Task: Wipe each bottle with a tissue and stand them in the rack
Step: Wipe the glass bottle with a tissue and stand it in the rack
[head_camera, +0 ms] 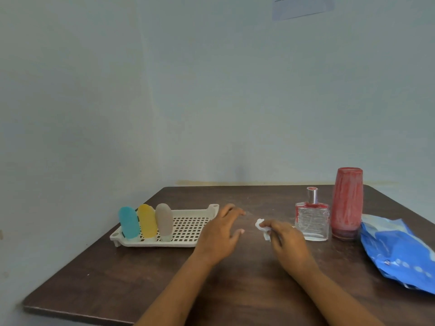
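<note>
Just right of the cream perforated plastic rack (190, 228) on the dark wooden bench (113, 278), the left hand (221, 231) hovers empty, fingers spread. Further right, the right hand (287, 240) pinches a crumpled white tissue (261, 228). The square clear glass bottle (312, 221), well right of the rack, looks next: steady its neck and wipe every face.

Both bare forearms reach forward side by side. Left hand (220, 234) is palm down, fingers spread and relaxed. Right hand (288, 243) is knuckles up, fingers curled, pinching a crumpled tissue (261, 228).
</note>
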